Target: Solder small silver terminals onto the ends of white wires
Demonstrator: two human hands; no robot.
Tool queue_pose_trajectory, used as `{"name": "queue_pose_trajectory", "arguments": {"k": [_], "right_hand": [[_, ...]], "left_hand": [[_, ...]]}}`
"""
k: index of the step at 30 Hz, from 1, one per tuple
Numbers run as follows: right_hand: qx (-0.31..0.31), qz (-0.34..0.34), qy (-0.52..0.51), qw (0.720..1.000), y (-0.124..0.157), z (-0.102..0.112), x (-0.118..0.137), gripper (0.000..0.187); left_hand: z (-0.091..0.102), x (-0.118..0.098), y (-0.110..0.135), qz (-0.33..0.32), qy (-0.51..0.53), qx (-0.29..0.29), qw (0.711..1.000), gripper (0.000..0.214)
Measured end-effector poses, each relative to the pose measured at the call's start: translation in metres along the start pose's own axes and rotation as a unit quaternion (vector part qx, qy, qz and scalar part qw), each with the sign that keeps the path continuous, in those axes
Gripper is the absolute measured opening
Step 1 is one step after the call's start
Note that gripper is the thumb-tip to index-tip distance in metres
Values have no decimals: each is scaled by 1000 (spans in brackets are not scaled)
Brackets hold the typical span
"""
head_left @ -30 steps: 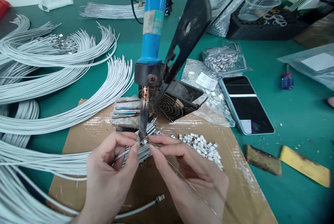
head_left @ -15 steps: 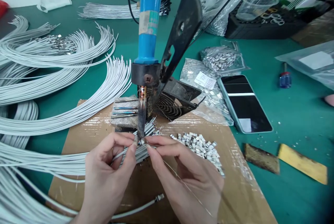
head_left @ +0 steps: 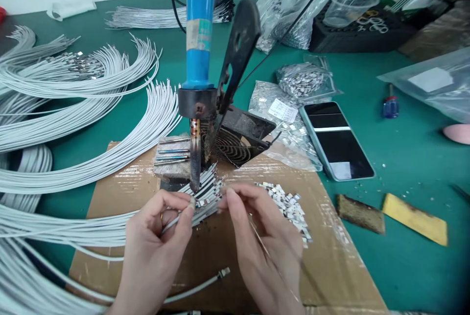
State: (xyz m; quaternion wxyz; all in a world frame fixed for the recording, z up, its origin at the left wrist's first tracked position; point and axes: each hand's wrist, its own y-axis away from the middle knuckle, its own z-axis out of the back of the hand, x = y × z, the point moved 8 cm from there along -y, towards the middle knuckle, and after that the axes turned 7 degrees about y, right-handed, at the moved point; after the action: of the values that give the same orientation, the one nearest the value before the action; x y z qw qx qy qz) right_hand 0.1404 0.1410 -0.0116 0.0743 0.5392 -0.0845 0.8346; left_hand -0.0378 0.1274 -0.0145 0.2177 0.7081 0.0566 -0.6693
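My left hand [head_left: 156,249] pinches a thin white wire [head_left: 175,220] between thumb and forefinger, its metal-tipped end just below the dark tip of the soldering iron [head_left: 195,170]. The iron, with a blue handle [head_left: 199,26], stands clamped upright in a black stand [head_left: 235,60]. My right hand [head_left: 262,246] is closed in a pinch on a fine strand of solder wire [head_left: 259,236], a little to the right of the tip. A bundle of white wire ends [head_left: 207,190] lies under the iron on a taped cardboard sheet [head_left: 110,197].
Small metal terminals [head_left: 290,210] lie heaped right of my hands. Large bundles of white wires [head_left: 73,124] fill the left of the green table. A phone [head_left: 336,139], bags of terminals [head_left: 303,80], a screwdriver [head_left: 389,104] and two sponges [head_left: 414,219] sit to the right.
My right hand has drawn the solder wire away to the right of the iron tip. My left hand has kept its wire near the tip. The camera view has shifted slightly.
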Motion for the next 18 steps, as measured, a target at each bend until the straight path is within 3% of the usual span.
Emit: {"name": "queue_pose_trajectory", "arguments": {"k": [3,5,10,18], "right_hand": [[52,81,26,995,3,-6,6,22],[74,86,2,994,6,-9,5,24],[131,-8,-66,989,13,-18,-10,34],[186,-100,-215,953,28,-29,-23,37]], "left_hand": [[1,6,6,22,-5,15,1000,12],[3,12,11,41,-20,38,998,11],[11,29,26,76,-42,86,992,18],[18,29,39,72,-29,80,994,12]]}}
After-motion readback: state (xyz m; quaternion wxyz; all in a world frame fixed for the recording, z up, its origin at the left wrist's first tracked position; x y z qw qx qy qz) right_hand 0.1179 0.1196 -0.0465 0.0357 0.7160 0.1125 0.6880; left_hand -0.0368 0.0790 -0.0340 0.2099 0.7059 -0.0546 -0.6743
